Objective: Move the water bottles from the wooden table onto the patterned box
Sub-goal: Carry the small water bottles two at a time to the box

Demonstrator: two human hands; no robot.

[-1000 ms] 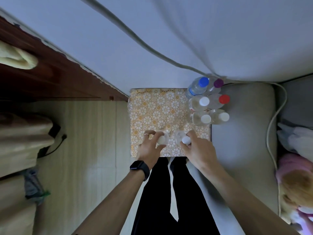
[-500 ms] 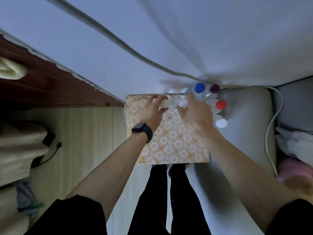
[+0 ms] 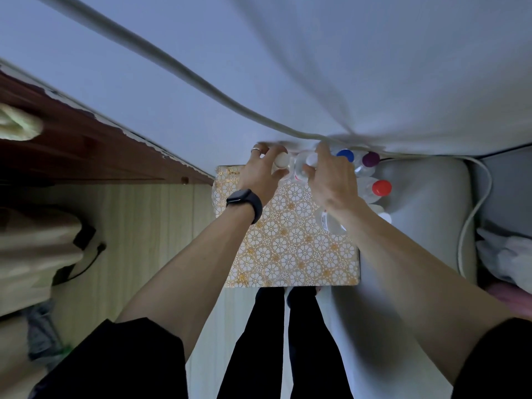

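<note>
Left hand [image 3: 260, 175]: we are seeing its fingers [image 3: 269, 156] curling round a white-capped bottle [image 3: 282, 161]. Right hand [image 3: 331, 182]: its fingers [image 3: 323, 152] are gripping a second clear bottle [image 3: 302, 169], just beside the first. Both are sitting at the far edge of the patterned box [image 3: 288, 249].

To the right of the right fingers, we are noting a blue-capped bottle [image 3: 345, 155], a purple-capped bottle [image 3: 370, 159] and a red-capped bottle [image 3: 381, 188] crowding close. A grey cable [image 3: 172, 63] is running just beyond the fingertips. The right wrist is partly hiding another bottle [image 3: 328, 224].

The held bottles are pointing caps up toward us, long axes roughly upright. Their bases are hidden, so contact with the box is unclear.
</note>
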